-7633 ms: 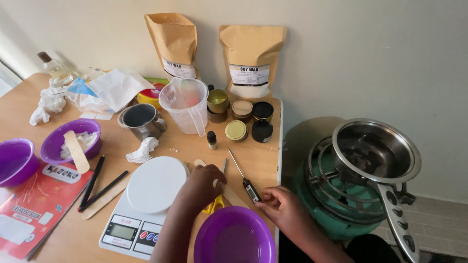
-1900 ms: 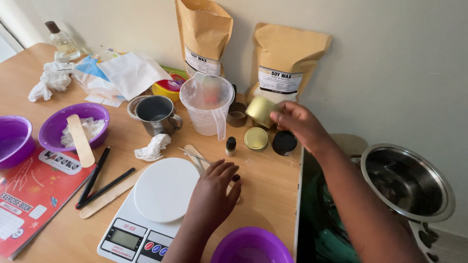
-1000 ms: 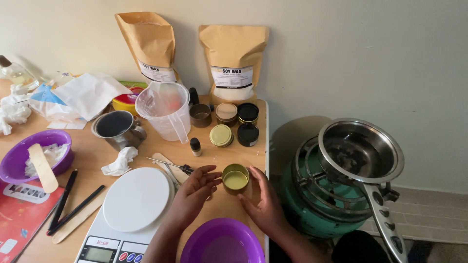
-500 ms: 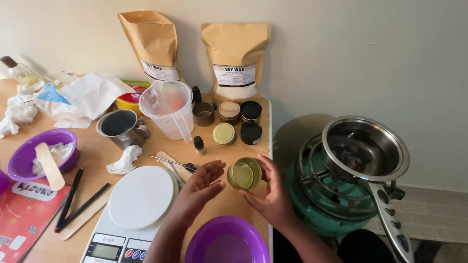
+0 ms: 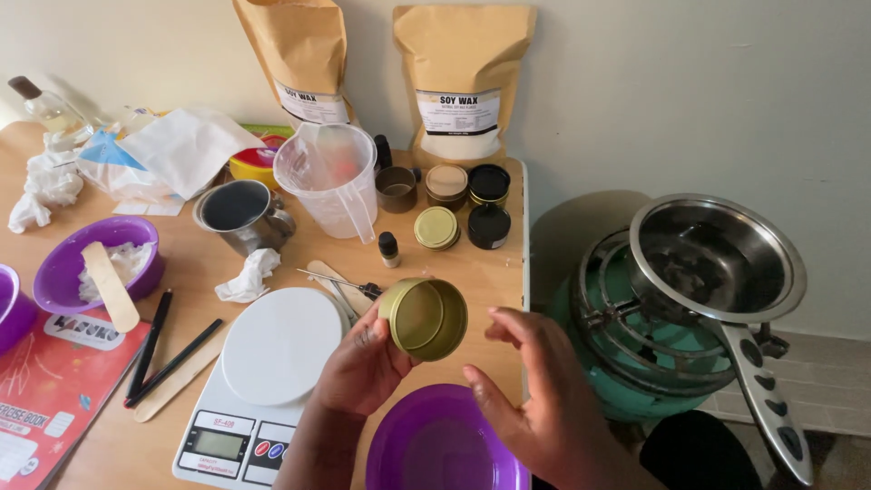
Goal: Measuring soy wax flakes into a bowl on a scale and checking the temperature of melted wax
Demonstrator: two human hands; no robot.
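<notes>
Gripping the tilted gold tin (image 5: 424, 318), the left hand (image 5: 363, 367) curls shut; the right hand (image 5: 535, 408) hovers spread beside it.

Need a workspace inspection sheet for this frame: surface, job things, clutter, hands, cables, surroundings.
Surface: wooden table, crowded.
Job's things: open gold tin, tilted on its side, lifted above the table.
Clutter: white kitchen scale, purple bowl at the near edge, clear measuring jug, metal mug, small tins and lids, two brown pouches, crumpled tissue, red notebook.
Hands: left hand holds the tin; right hand open beside it, not touching.
Cables: nothing seen.
Surroundings: green gas burner with steel pan, right of the table; plain wall.
</notes>
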